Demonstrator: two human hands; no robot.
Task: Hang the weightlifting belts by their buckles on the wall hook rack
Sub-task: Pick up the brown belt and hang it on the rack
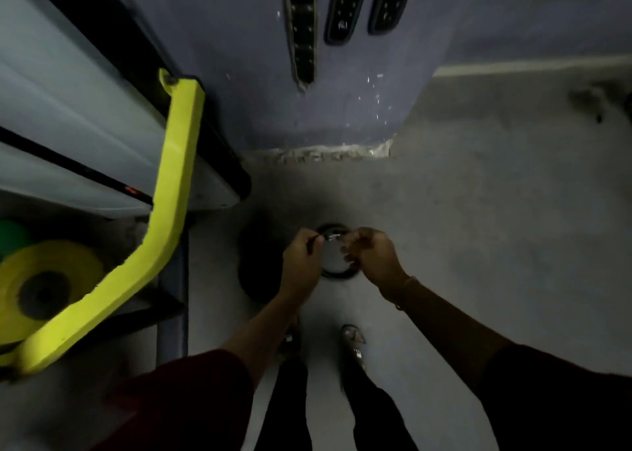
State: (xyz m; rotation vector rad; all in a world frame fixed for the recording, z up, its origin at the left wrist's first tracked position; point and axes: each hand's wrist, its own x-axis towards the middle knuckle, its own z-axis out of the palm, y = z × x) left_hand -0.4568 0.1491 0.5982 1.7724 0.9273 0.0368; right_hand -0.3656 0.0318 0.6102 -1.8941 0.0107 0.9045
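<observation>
Coiled black weightlifting belt [338, 274] is seen over the grey floor [478, 211], near the middle, with its silver buckle [331, 237] between the hands. It is pinched at its rim by the curled left grip [302, 262] and right grip [371, 255]. Three dark studded belts [302, 30] are hung on the far blue wall [239, 57]. At left, a yellow weight plate [44, 279] and a green plate [13, 235] are held in a low dark rack [164, 308].

head camera | riding on the person's head | pointing steeply down at the floor [478, 228] | facing the blue wall [239, 91] ahead
</observation>
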